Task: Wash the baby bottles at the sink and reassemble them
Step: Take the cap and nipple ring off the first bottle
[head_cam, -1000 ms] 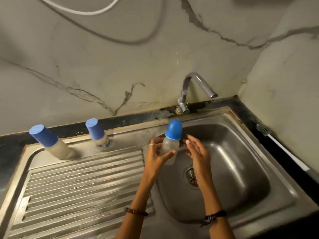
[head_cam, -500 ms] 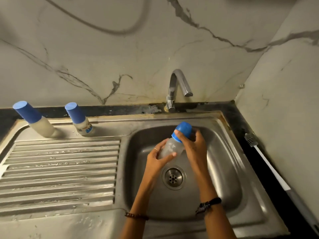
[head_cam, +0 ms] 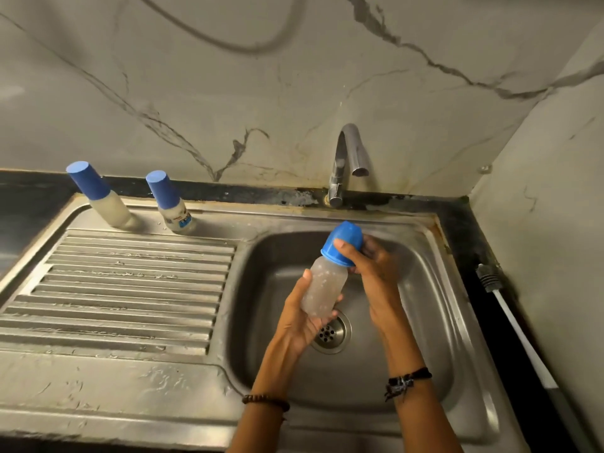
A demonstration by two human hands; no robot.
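Over the sink basin point(head_cam: 421, 289), above the drain point(head_cam: 330, 331), the left hand point(head_cam: 302, 317) grips the cloudy body of a baby bottle point(head_cam: 325, 287), tilted right. The right hand point(head_cam: 376, 269) curls around its blue cap point(head_cam: 343, 243). Two further capped bottles point(head_cam: 101, 197) point(head_cam: 170, 204) stand at the far left by the ribbed drainboard point(head_cam: 130, 289). The tap point(head_cam: 348, 161) rises behind the basin.

marble wall point(head_cam: 294, 76) | white-handled brush point(head_cam: 519, 331) on black counter point(head_cam: 470, 256), right of basin

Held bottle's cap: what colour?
Blue cap, gripped by the right hand; head view shows it.
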